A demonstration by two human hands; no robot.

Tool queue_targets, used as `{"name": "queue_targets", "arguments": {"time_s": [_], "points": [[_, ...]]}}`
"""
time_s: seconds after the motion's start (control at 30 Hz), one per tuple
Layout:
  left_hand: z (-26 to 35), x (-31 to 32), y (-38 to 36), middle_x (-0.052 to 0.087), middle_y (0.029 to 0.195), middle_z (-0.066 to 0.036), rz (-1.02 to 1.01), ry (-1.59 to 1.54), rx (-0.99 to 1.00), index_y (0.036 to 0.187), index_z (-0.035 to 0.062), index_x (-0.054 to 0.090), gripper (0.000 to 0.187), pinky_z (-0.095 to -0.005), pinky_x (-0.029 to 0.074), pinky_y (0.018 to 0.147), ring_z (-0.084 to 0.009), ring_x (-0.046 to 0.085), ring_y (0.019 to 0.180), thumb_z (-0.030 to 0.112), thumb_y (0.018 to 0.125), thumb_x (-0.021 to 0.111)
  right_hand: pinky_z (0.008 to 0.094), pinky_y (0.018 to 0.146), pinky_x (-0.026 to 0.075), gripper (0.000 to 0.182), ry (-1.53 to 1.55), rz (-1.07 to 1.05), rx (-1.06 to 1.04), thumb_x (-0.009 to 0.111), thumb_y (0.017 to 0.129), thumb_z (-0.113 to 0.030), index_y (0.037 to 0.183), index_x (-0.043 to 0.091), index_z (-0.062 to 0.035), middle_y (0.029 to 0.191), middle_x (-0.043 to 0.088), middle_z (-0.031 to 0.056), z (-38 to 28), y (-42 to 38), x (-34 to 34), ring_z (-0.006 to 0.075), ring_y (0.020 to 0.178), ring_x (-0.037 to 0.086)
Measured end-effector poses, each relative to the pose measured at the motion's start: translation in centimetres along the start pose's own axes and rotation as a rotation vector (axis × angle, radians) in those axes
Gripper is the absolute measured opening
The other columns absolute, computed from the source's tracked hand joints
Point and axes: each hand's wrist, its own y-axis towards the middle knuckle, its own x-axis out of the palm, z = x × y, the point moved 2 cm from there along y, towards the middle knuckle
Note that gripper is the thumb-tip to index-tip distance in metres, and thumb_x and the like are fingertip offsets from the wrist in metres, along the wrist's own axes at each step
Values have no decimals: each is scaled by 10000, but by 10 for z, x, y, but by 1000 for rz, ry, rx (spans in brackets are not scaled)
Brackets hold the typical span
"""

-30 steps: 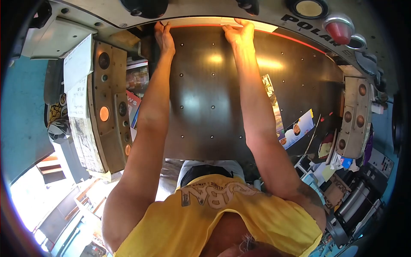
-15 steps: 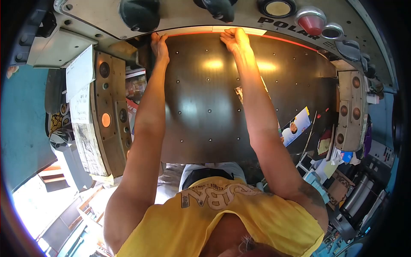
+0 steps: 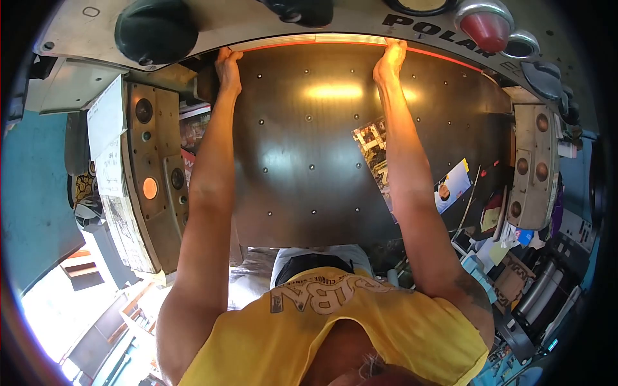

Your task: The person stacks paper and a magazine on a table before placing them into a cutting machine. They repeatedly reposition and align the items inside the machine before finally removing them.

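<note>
A stack of paper (image 3: 315, 38) shows as a thin pale strip at the far edge of the dark metal table, under the front of a machine marked POLAR. My left hand (image 3: 229, 69) is at the strip's left end, its fingers curled in and the tips partly hidden beneath the machine. At the right end, my right hand (image 3: 390, 61) has its fingers bent together against the paper. A red line (image 3: 444, 56) runs along the table's far edge. Below my right hand, a printed colour sheet (image 3: 371, 149) lies partly under my forearm.
The machine front (image 3: 225, 19) overhangs the far edge, with dark knobs and a red lamp (image 3: 483, 29). Side panels with round buttons stand left (image 3: 149, 148) and right (image 3: 533, 161). A blue-and-white printed piece (image 3: 454, 183) and a thin stick lie on the table's right.
My right hand has slid right along the paper stack to its right end. My left hand stays at the left end. More of the colour sheet shows beside my forearm; the view shifted slightly.
</note>
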Motion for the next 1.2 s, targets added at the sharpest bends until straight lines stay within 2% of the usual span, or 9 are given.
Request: {"name": "queue_targets", "arguments": {"time_s": [0.07,0.2,0.23,0.37,0.43,0.53,0.67,1.0,1.2], "points": [[1,2,-1,655,1114,-35,5,-34,10,1165,9,642,344,-279,362,1013,-136,546,1083,24,828,575,471,1236,194,886,68,3,52,688,839,-166,1563,226,49,1655,207,217,-9,-9,-8,336,1535,204],[-7,-3,1,659,1107,-30,18,0,24,1120,9,653,304,-260,376,979,-123,552,1070,17,827,572,529,1254,115,755,667,125,680,625,833,-85,1452,264,150,1595,176,323,-14,-42,30,395,1532,155],[-7,-3,2,660,1107,-28,17,24,18,1112,10,656,296,-255,379,971,-120,554,1070,16,828,572,528,1270,79,717,592,-91,557,578,936,-146,1495,224,130,1637,-75,339,-19,-55,41,425,1559,-2],[-10,-3,0,648,1063,-20,53,-3,-24,1114,26,660,280,-269,393,952,-116,550,1021,28,848,574,582,1256,76,625,673,-55,413,614,968,-282,1439,357,38,1588,251,243,-26,-60,65,366,1516,213],[-21,-10,7,648,1065,-19,14,83,-1,1150,33,657,292,-280,400,945,-117,549,1011,46,872,568,574,1237,149,239,675,148,527,510,825,-32,1055,550,16,1078,593,147,-28,-60,68,286,1237,488],[-16,-5,8,653,1085,-21,-11,47,48,1215,37,644,322,-296,407,937,-120,549,1008,76,909,552,578,1232,112,288,582,-102,463,553,785,-55,1068,565,-2,1115,577,151,-5,-63,61,324,1297,442],[-9,-2,4,455,797,17,33,15,71,865,14,521,115,-255,347,754,-119,417,778,27,771,586,522,1245,114,465,688,6,551,592,682,15,1146,561,-2,1195,525,161,4,-77,93,277,1293,431],[5,2,-6,643,1085,-61,-20,14,29,1235,-1,593,441,-262,365,989,-163,555,1042,41,797,570,592,1244,76,461,556,-28,557,556,708,69,1166,513,78,1299,473,258,-11,-76,90,416,1336,372],[3,6,-4,641,1280,-73,-26,-55,59,1384,19,542,587,-298,346,1090,-180,550,1230,28,800,595,609,1204,245,319,460,-288,501,618,818,8,1134,589,-28,1138,634,145,-19,-47,80,306,1210,531]]}}
